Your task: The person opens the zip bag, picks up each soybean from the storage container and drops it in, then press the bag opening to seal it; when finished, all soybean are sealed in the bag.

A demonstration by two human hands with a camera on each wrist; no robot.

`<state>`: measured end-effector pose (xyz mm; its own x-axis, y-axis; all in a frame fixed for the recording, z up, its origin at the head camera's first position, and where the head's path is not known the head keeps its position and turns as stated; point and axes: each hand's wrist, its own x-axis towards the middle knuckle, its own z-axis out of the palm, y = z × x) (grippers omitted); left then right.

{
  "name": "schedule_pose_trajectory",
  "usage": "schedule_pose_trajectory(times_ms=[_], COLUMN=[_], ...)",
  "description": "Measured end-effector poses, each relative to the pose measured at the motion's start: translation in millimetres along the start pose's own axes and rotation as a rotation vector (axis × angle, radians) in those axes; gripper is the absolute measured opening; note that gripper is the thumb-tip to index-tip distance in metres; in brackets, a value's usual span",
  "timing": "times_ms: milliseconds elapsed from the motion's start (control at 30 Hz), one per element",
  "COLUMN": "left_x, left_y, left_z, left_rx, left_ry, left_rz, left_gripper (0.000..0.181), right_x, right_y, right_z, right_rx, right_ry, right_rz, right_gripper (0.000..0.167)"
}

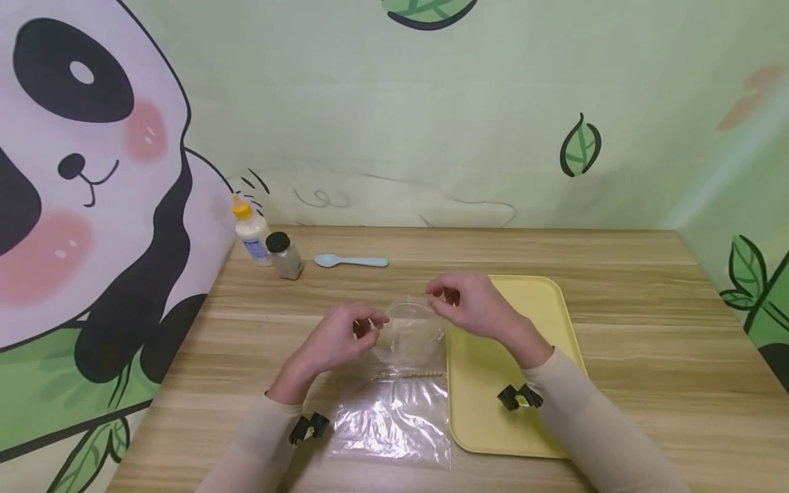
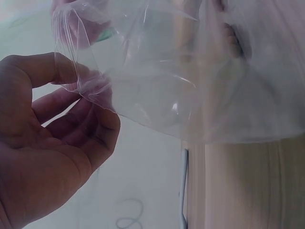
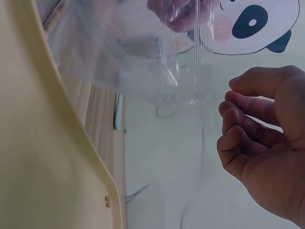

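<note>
A clear plastic bag (image 1: pixel 394 421) lies on the table with its upper part raised. In the left wrist view, my left hand (image 1: pixel 339 339) pinches the bag's rim between thumb and fingers. My right hand (image 1: pixel 477 305) is over the yellow tray's upper left corner, close to the bag's other side. The right wrist view shows its fingers (image 3: pixel 233 138) loosely curled, with a gap between them and the film. A row of small beige bits (image 1: pixel 422 374) crosses the middle of the bag; what they are is too small to tell.
Right of the bag lies a yellow tray (image 1: pixel 536 301), partly under my right forearm. Farther back are a light blue spoon (image 1: pixel 360 261), a black-lidded jar (image 1: pixel 286 263) and a white bottle (image 1: pixel 251 239) with an orange cap. Printed walls border the table.
</note>
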<state>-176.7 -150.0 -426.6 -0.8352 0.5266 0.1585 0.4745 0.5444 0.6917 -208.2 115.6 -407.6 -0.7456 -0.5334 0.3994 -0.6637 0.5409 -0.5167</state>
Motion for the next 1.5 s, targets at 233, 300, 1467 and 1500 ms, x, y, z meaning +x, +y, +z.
schedule_pose_trajectory(times_ms=[233, 300, 1467, 1500], left_x=[-1.0, -1.4, -2.4, -2.1], left_y=[0.3, 0.4, 0.1, -0.2], left_z=[0.3, 0.4, 1.3, 1.2], left_rx=[-0.012, -0.017, -0.039, -0.040], left_ry=[0.000, -0.002, 0.067, 0.074], left_rz=[-0.001, -0.006, 0.051, 0.057], left_gripper=[0.024, 0.025, 0.028, 0.028], right_x=[1.0, 1.6, 5.2, 5.9], right_y=[12, 17, 101, 102], right_z=[-6, -8, 12, 12], right_rx=[-0.007, -0.006, -0.009, -0.015], right_ry=[0.007, 0.005, -0.087, -0.090], right_rz=[0.066, 0.085, 0.335, 0.336], right_gripper=[0.012, 0.012, 0.019, 0.019])
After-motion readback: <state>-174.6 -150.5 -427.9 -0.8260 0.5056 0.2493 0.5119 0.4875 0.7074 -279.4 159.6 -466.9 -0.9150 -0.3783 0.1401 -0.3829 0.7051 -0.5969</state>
